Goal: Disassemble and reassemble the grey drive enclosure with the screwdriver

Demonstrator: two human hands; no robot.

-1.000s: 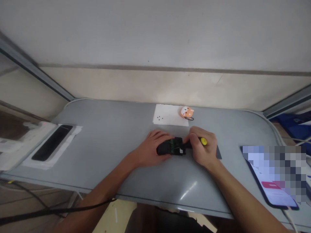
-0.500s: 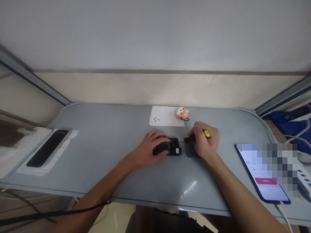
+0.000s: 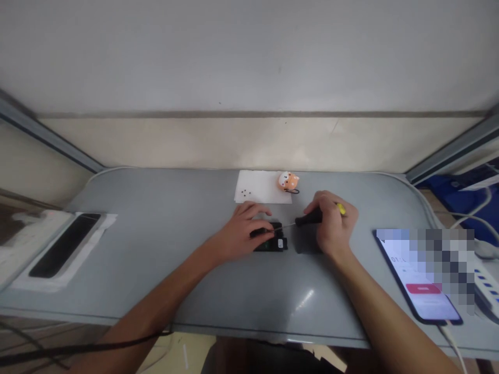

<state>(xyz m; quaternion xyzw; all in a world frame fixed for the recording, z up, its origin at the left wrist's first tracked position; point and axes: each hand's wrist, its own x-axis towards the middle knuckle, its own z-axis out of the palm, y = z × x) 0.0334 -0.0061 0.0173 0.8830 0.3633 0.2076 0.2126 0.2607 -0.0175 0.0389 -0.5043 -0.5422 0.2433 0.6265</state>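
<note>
A small black device with a green circuit board and a white label (image 3: 280,243) lies on the grey table. My left hand (image 3: 244,234) rests over its left side, thumb and index finger pinched at the tip of a screwdriver (image 3: 307,217); whatever is between them is too small to make out. Its other fingers are stretched out. My right hand (image 3: 336,223) grips the screwdriver by its black, yellow-ended handle, the thin shaft pointing left above the device. Under the right hand lies a dark flat piece (image 3: 306,241), partly hidden.
White paper (image 3: 263,189) at the back bears several tiny dark screws (image 3: 245,192) and an orange-and-white animal-shaped case (image 3: 288,181). A black phone (image 3: 66,245) lies on the left. At right are a lit phone (image 3: 432,304) with a cable and a power strip (image 3: 486,283).
My left hand's thumb and index finger have closed together at the screwdriver's tip. The screwdriver has tilted, showing more of its handle. The whole view has shifted slightly.
</note>
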